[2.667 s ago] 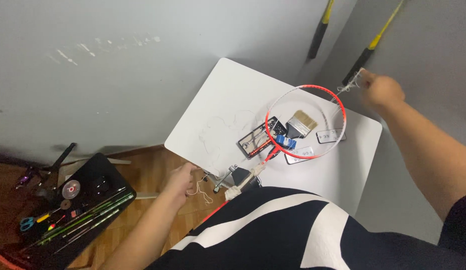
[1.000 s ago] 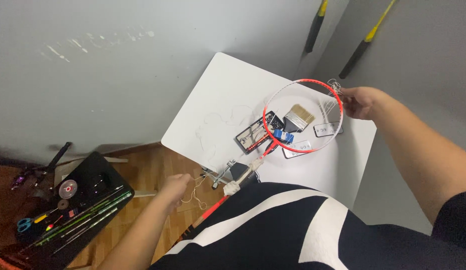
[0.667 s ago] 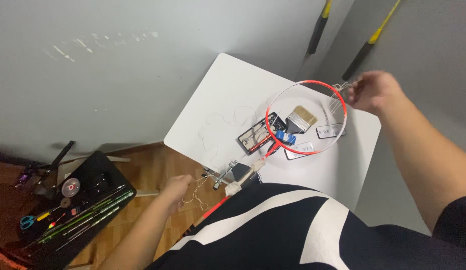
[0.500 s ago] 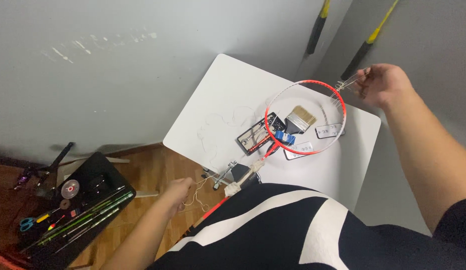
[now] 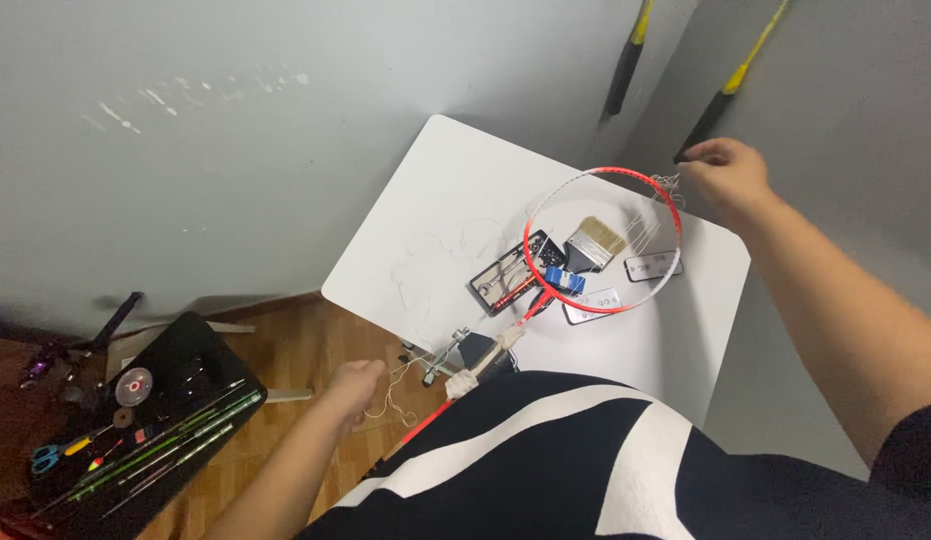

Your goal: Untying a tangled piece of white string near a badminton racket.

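Seen from the head camera, a person stands over a white table [image 5: 416, 250] set against a grey wall, working on a red-framed racket [image 5: 598, 240] that lies across the tabletop with its head over a clutter of small things. The right hand [image 5: 728, 178] reaches to the far rim of the racket head, fingers curled and pinched where loose string ends bunch at the frame; what exactly it grips is too small to tell. The left hand [image 5: 354, 385] hangs below the table's near edge, loosely closed on a thin pale string [image 5: 406, 375] that runs toward the racket's shaft. Inside the hoop lie a flat paintbrush [image 5: 592, 240], a blue block [image 5: 563, 280] and a dark tool case [image 5: 506, 278]. On the wooden floor at left sits a black tray [image 5: 176, 370] of tools, with blue-handled scissors [image 5: 48, 456] beside it
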